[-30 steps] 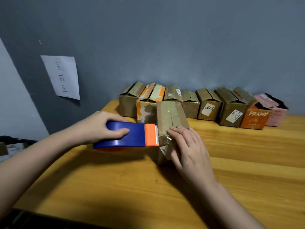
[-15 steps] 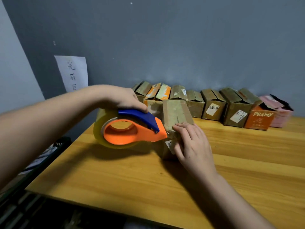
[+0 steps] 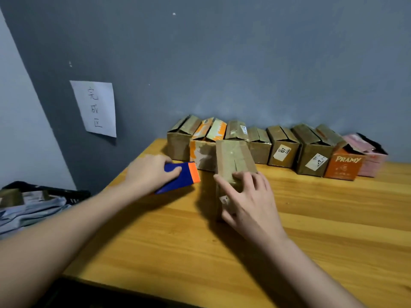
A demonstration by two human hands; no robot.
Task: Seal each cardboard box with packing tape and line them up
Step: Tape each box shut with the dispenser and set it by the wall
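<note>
Left hand (image 3: pixel 148 172) grips blue-orange tape dispenser (image 3: pixel 178 177) on the wooden table (image 3: pixel 333 218); right hand (image 3: pixel 246 201) – fingers curled – holds taped box (image 3: pixel 233 158) just before the row of boxes (image 3: pixel 282 147), flaps raised, contents unseen.

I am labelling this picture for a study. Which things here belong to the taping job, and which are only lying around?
Part of the job:
- tape dispenser, gripped by the left hand
- taped box, held by the right hand
- row of boxes along the wall

Only lying about:
- paper sign on the wall
- pile of cloth left of the table
</note>
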